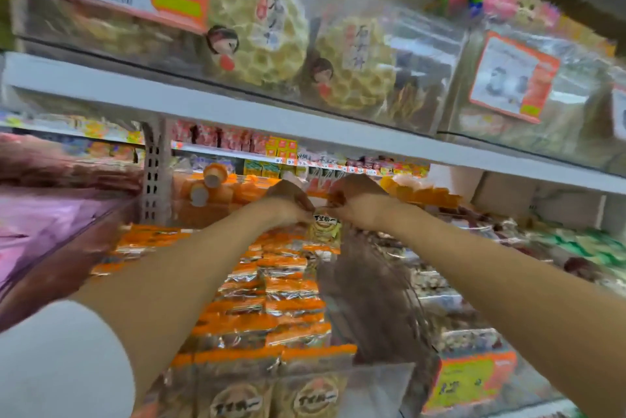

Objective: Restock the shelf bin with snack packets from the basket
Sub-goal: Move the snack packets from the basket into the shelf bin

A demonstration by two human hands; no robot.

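Placing step: one snack packet (324,229) hangs upright over the far end of the shelf bin (382,383), above the rows of orange packets (271,299) filling it. Its top edge is pinched by the left hand (289,204) and the right hand (357,201), close together with fingers curled on the top corners, though blur hides the exact grip. Next move, I judge: lower it into the back of the row, keep it upright, let go under the shelf (237,113) overhead; basket not in view.
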